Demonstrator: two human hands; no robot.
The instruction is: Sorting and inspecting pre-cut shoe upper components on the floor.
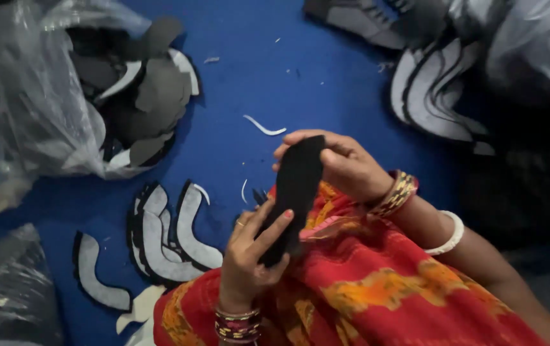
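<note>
Underneath everything lies a blue sheet (275,83), which serves as the landmark for the rest. At its upper left corner sits a clear plastic bag (25,96), spilling dark and white-edged cut pieces (153,96). Along the sheet's upper right edge another stack of curved white-and-black pieces (432,96) fans out beside more plastic. Low on the sheet's left side, a row of curved white pieces with black borders (166,237) lies flat, side by side. Across the sheet's lower middle spreads the person's red and orange garment (364,288).

Above that garment, near the sheet's centre, both hands hold a long black sole-shaped piece (294,192), tilted with one end up. The right hand (345,163) is curled about its upper end, fingers bent over the edge. The left hand (252,250) is closed round the lower end, thumb and forefinger pressed against its face.

Judging from this, the step in hand looks like checking or trimming the piece's edge; the next move would call for a firm pinch at one end while the other hand works along the rim. A thin white sliver (263,127) and small scraps lie on the sheet just beyond the hands.

Whether either hand also hides a tool cannot be told. The piece's lower end is covered by the left palm, and the bags' contents are mostly blurred.
</note>
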